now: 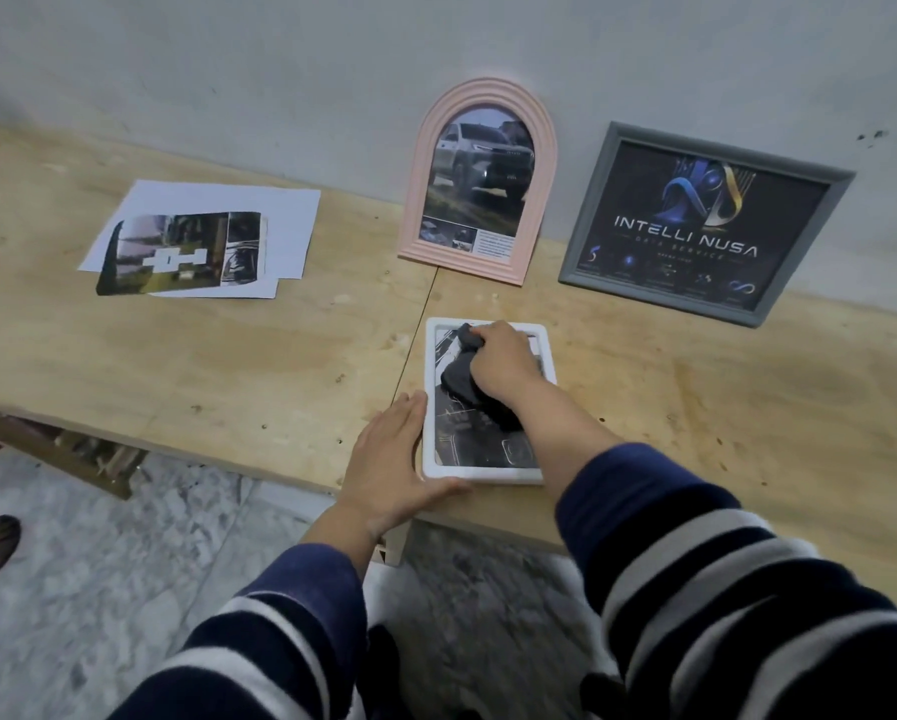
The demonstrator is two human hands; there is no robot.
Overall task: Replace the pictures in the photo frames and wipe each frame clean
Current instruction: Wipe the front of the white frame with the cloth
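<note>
- Head view, hands: right hand (503,363) grips a bunched dark cloth (464,374) and presses it on the glass of a white rectangular photo frame (480,475) lying flat on the plywood table (228,356); left hand (392,459) lies flat with straight fingers against the frame's left edge and thumb along its near edge, holding nothing but steadying it.
- Head view, step in hand: judged to be the wiping of this frame, its picture already seated behind the glass. The cloth covers the far half; the near half of the glass lies uncovered, so the next move likely calls for strokes drawn toward the person while the left hand braces against sliding.
- Head view, surroundings: beyond the right hand, a pink arched frame (480,181) showing a pickup truck leans on the wall; further right of it leans a grey frame (706,223) with a dark poster. Far to the left of the left hand lie loose printed sheets (197,241).
- Head view, limits: the right forearm hides the white frame's right edge and near right corner; its picture is too dim to identify; whether the leaning frames are already wiped cannot be told.
</note>
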